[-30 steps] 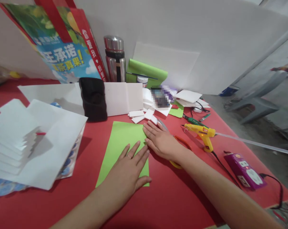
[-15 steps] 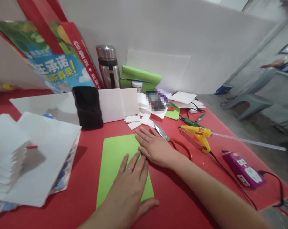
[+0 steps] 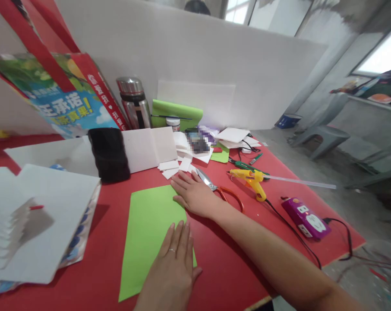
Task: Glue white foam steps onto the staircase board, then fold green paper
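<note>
A bright green sheet of paper [image 3: 146,233] lies flat on the red tabletop. My left hand [image 3: 172,263], with a ring on one finger, rests flat over its lower right edge, fingers stretched out. Farther up, my right hand [image 3: 195,194] lies palm down with its fingertips on the sheet's upper right corner. Both hands press on the paper without grasping anything. Just beyond the right hand are scissors [image 3: 228,194] with orange handles, partly hidden by that hand and forearm. Small white foam-like strips [image 3: 171,167] lie above the sheet.
A yellow glue gun [image 3: 255,181] with a long clear stick and a purple power strip [image 3: 307,218] sit at right, cords trailing. White stepped pieces [image 3: 7,229] stand at left. Behind are a black object [image 3: 109,155], a steel flask [image 3: 134,103] and a printed bag [image 3: 62,103].
My left hand has slid down along the paper's right edge, away from my right hand, which stays near the upper corner. The camera view has tilted up and shifted right.
</note>
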The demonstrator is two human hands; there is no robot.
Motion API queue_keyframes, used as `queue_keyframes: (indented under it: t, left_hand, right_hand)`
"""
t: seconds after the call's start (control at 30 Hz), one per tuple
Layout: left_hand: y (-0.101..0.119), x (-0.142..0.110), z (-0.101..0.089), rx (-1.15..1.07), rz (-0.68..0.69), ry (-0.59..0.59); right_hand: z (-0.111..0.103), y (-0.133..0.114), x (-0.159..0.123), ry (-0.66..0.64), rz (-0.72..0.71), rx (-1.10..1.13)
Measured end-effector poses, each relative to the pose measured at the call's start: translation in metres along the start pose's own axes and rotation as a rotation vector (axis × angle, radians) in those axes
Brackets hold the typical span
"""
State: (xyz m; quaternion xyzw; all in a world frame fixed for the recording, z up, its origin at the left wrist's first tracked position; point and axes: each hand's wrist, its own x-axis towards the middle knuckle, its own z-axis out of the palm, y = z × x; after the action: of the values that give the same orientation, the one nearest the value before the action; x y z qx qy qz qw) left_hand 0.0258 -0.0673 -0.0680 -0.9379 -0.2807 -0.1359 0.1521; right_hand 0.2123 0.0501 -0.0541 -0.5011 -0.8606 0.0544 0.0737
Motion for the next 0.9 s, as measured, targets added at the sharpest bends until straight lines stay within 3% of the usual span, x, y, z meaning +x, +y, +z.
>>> queue_keyframes:
  t: [0.13,0.23,0.3,0.4,0.47,0.53,0.63,0.7,0.8,0.9]
  left_hand:
    - [0.009,-0.011,-0.012,-0.059,0.03,0.082]
    - [-0.003,-0.003,-0.021,-0.088,0.097,0.021]
    - [-0.016,0.007,-0.019,-0.053,0.053,-0.035]
    - [-0.034,0.018,-0.004,-0.04,-0.048,-0.109]
    - [-0.04,0.018,0.008,-0.06,-0.089,-0.154]
    - [-0.041,0.014,0.018,-0.098,-0.12,-0.172]
    - [-0.039,0.01,0.024,-0.16,-0.151,-0.179]
    - [-0.039,0.01,0.023,-0.193,-0.157,-0.18]
    - [-0.042,0.013,0.017,-0.223,-0.144,-0.154]
    - [-0.047,0.015,0.007,-0.254,-0.096,-0.12]
  right_hand:
    - [0.002,0.002,0.002,-0.001,-0.004,0.012]
    - [-0.008,-0.004,0.001,-0.01,-0.005,-0.006]
    - [-0.027,-0.012,-0.01,0.004,-0.025,-0.039]
    - [-0.064,-0.026,-0.052,0.032,-0.082,-0.093]
    - [-0.082,-0.03,-0.098,-0.029,-0.057,-0.115]
    - [-0.087,-0.022,-0.15,-0.037,0.03,-0.145]
    - [-0.074,0.015,-0.217,0.168,0.152,-0.237]
    - [-0.063,0.053,-0.241,0.283,0.254,-0.249]
    - [-0.058,0.109,-0.239,0.325,0.378,-0.234]
    - [-0.061,0.149,-0.208,0.241,0.44,-0.177]
